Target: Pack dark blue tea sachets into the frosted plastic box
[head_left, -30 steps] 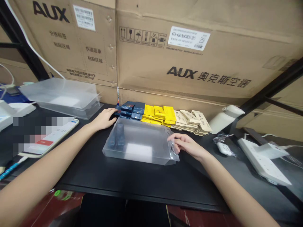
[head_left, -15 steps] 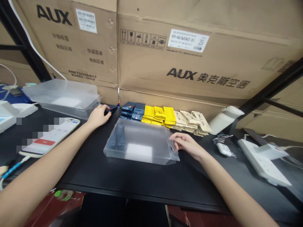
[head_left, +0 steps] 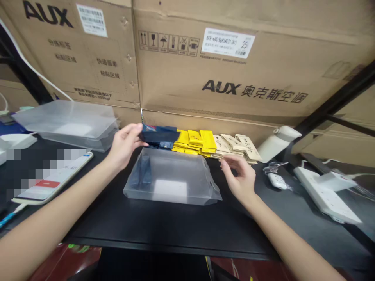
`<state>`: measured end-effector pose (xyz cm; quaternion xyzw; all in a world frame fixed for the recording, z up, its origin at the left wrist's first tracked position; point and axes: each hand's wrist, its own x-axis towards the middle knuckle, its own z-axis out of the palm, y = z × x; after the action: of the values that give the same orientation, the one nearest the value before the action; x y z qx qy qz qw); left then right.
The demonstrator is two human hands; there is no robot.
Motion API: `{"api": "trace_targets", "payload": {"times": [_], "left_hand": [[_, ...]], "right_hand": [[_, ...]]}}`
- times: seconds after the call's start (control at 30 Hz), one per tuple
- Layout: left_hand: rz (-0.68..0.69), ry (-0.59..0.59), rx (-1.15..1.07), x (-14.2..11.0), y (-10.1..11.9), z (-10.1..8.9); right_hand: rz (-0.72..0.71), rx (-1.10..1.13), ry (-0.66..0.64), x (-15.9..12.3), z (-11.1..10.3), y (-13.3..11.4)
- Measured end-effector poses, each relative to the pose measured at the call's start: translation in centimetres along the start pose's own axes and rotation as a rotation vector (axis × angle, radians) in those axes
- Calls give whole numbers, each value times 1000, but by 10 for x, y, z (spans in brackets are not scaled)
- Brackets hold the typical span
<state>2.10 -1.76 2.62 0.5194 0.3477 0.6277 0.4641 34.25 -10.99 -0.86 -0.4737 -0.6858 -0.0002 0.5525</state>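
My left hand [head_left: 124, 144] pinches a dark blue packet [head_left: 160, 134] by its left end, raised over the dark blue packets [head_left: 165, 145] at the back of the table. Below it lies a clear frosted plastic box [head_left: 178, 164] on its side, its flap end toward the right. Dark blue packets [head_left: 140, 171] show through the box's left end. Just right of the flap, my right hand [head_left: 241, 177] is loosely curled with nothing in it, apart from the box.
Yellow packets [head_left: 206, 141] and beige packets [head_left: 244, 146] continue the back row. A white bottle [head_left: 277, 144], an earphone case [head_left: 277, 181] and a power strip [head_left: 325, 195] stand right. At left are stacked plastic boxes [head_left: 73, 117] and a phone [head_left: 58, 175]. Large cartons [head_left: 234, 97] form the back.
My left hand has lifted a dark blue packet from the table and moved it right. My right hand has let go of the plastic box's flap end and drawn away to the right.
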Motion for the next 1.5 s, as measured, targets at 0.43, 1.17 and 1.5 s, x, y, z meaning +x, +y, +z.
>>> {"api": "trace_targets", "payload": {"times": [0.43, 1.17, 1.5], "left_hand": [[-66, -877, 374, -55, 16, 34], [111, -353, 916, 13, -26, -28], [-36, -515, 897, 21, -28, -33]], "right_hand": [[-433, 142, -311, -8, 12, -50], [511, 190, -473, 8, 1, 10], [922, 596, -268, 20, -4, 7]]}}
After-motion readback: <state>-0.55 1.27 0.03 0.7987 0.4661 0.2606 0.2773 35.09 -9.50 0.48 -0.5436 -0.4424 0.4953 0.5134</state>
